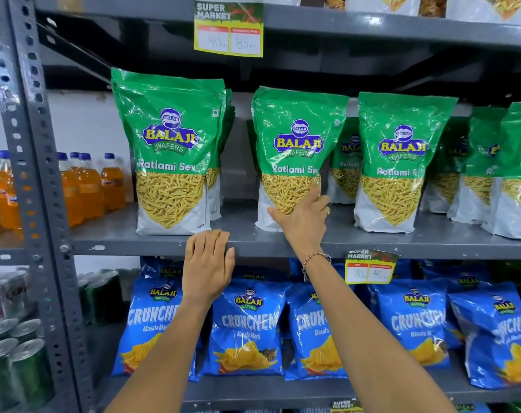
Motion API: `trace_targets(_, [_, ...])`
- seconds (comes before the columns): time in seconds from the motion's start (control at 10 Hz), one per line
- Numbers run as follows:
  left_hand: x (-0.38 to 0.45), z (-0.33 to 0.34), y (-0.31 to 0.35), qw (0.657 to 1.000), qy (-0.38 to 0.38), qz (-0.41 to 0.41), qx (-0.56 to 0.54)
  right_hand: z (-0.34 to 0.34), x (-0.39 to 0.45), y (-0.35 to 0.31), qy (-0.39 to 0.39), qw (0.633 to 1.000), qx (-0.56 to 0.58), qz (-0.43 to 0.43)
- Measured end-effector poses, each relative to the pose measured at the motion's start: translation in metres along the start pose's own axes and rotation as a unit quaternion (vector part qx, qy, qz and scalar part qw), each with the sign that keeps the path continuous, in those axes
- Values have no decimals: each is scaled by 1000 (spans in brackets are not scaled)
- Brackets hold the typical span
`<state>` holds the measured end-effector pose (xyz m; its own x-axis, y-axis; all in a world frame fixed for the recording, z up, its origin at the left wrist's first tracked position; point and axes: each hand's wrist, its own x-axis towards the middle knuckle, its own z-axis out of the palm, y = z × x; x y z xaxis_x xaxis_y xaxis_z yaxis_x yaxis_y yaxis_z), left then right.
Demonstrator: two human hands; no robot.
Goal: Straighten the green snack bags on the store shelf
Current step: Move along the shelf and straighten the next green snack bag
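Note:
Several green snack bags stand in a row on the grey middle shelf (253,239), with more bags behind them. The left green bag (168,150) stands upright. The middle green bag (295,144) leans slightly, and my right hand (305,219) lies flat against its lower front, fingers spread on the clear window. A third green bag (397,162) stands to the right, and further green bags (509,171) run to the frame's edge. My left hand (208,263) hovers at the shelf's front edge between the left and middle bags, fingers together, holding nothing.
Blue chip bags (247,326) fill the shelf below. Orange drink bottles (86,189) and cans (12,353) sit in the bay to the left, past a perforated grey upright (33,174). Price tags (229,29) hang from shelf edges. A gap separates the left and middle green bags.

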<state>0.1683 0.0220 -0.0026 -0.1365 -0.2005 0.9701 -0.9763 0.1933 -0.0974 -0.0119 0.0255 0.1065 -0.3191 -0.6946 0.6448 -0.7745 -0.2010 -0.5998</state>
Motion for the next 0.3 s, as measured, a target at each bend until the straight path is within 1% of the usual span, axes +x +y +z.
trace_targets(0.1, [2,-4,1,1000,-9,-1,3,-4,-4,-2,-12,1000,-13,-2])
trace_targets(0.2, [2,-10,7,1000,-24,-18,-2,-6,-6,-2,-39,999,-21,-1])
trace_targets(0.3, [14,-21,18,996,-31,-80,-30,-16,-13,-5,-62,997,-34,-1])
